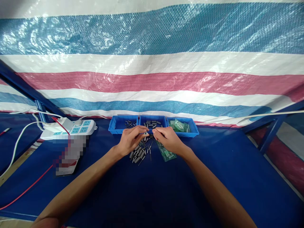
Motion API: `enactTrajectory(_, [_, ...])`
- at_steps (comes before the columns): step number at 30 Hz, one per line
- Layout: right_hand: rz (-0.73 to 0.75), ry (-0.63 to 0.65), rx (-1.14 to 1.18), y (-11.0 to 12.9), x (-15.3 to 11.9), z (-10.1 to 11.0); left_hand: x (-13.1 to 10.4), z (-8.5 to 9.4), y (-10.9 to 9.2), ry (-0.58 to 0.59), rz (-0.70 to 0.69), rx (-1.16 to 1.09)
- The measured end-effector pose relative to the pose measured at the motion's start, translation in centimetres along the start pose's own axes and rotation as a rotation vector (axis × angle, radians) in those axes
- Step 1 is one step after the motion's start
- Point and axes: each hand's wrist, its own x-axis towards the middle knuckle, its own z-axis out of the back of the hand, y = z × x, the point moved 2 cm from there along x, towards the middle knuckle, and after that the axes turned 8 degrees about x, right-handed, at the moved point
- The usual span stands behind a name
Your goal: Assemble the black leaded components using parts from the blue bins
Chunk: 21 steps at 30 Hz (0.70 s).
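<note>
My left hand [129, 139] pinches a small metal part [145, 134] between thumb and fingers, in front of the middle blue bin [142, 118]. Close to its right, my right hand [169, 140] has thumb and fingertips pressed together; whatever they hold is too small to make out. Below the hands, dark grey cylinders [137, 155] and thin metal pins [150, 152] lie in a loose pile on the blue table. Partly under my right hand is a green bag [167, 154] of small parts.
The left bin [116, 128] holds thin pins and the right bin [193, 129] green bags. A power strip [89, 127], cables and a partly pixelated phone-like object [67, 169] lie at left. Striped sheeting [152, 82] hangs behind.
</note>
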Motion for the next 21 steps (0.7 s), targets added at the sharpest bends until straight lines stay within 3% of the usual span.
enactTrajectory(11, [0.002,0.016,-0.008,-0.04,-0.04,-0.02,0.11,0.22,-0.19,0.012,-0.068,0.009])
enactTrajectory(21, [0.005,0.023,0.007,0.0,0.03,-0.09,-0.08,0.11,-0.05,0.003,-0.025,0.031])
